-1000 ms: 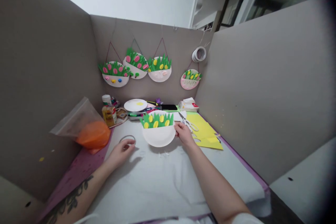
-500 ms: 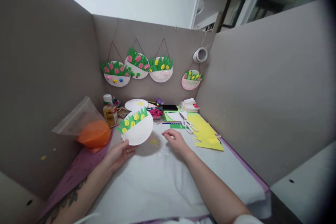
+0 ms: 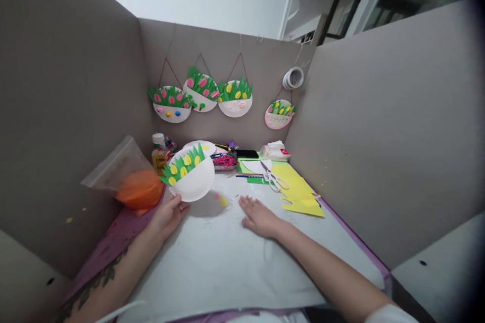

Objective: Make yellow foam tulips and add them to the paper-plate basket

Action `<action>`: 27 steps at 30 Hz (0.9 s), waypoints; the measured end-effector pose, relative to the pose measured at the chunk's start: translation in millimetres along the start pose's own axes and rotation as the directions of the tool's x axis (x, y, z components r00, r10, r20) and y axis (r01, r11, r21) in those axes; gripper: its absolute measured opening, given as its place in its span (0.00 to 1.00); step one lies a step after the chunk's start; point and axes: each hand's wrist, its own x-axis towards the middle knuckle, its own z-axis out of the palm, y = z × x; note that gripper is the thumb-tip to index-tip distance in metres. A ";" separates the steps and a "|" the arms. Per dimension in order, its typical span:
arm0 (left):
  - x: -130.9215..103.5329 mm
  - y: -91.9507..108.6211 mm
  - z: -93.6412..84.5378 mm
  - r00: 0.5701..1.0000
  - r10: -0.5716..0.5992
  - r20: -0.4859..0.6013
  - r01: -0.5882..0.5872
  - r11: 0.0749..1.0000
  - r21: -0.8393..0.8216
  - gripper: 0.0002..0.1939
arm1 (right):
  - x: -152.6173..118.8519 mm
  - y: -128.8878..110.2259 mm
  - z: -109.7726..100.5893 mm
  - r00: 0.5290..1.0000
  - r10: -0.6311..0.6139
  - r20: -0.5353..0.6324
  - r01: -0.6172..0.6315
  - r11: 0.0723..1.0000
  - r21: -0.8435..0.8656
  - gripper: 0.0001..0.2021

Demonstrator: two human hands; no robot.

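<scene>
My left hand (image 3: 170, 216) grips the lower edge of a paper plate basket (image 3: 197, 184), raised and tilted above the table. Green paper grass (image 3: 178, 167) and several yellow paper flowers stick out along its upper left side. Palm down, my right hand (image 3: 260, 217) lies on the white tablecloth (image 3: 227, 257) with its fingers stretched out. Small white paper scraps lie by its fingertips. Between the hands are a yellow paper scrap (image 3: 224, 202) and a pink one.
White scissors (image 3: 273, 179) and yellow paper (image 3: 301, 197) lie at the right. A zip bag with orange contents (image 3: 139, 191) and a glue bottle (image 3: 159, 157) stand left. Behind are another paper plate (image 3: 202, 146) and a tissue pack (image 3: 276, 151). Finished baskets (image 3: 235, 106) hang on the back panel.
My left hand has shifted the paper plate basket slightly left and turned it. My right hand has gone from loosely curled above the table to flat on the cloth.
</scene>
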 end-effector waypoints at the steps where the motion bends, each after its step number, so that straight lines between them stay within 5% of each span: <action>1: -0.5 -0.2 0.7 1.000 -0.002 -0.003 0.002 1.000 0.002 0.14 | 5.1 6.1 -3.2 0.991 0.107 -0.084 -0.110 0.993 -0.030 0.30; 3: -1.0 -0.4 1.3 1.000 -0.002 -0.008 0.002 1.000 0.004 0.13 | 16.8 7.5 -7.8 0.952 0.186 -0.244 -0.208 0.976 -0.065 0.24; 5: -0.9 -0.8 0.7 1.000 0.003 -0.004 -0.003 1.000 0.003 0.13 | 31.0 -2.5 -9.9 0.941 0.122 -0.315 -0.152 0.986 -0.073 0.17; 8: 0.0 -1.4 -1.8 1.000 0.008 0.007 -0.008 1.000 -0.008 0.12 | 57.3 -21.8 -11.2 0.960 0.041 -0.278 -0.050 0.998 -0.023 0.13; 14: 1.6 -2.8 -3.9 1.000 -0.004 0.025 0.004 1.000 -0.008 0.10 | 102.0 -24.3 -11.2 0.979 0.149 -0.142 -0.134 0.985 0.106 0.14; 27: 0.5 -4.5 -1.2 0.988 0.134 -0.083 -0.135 0.991 -0.007 0.12 | 106.8 -14.5 -2.9 0.962 0.144 -0.231 -0.037 0.911 0.411 0.10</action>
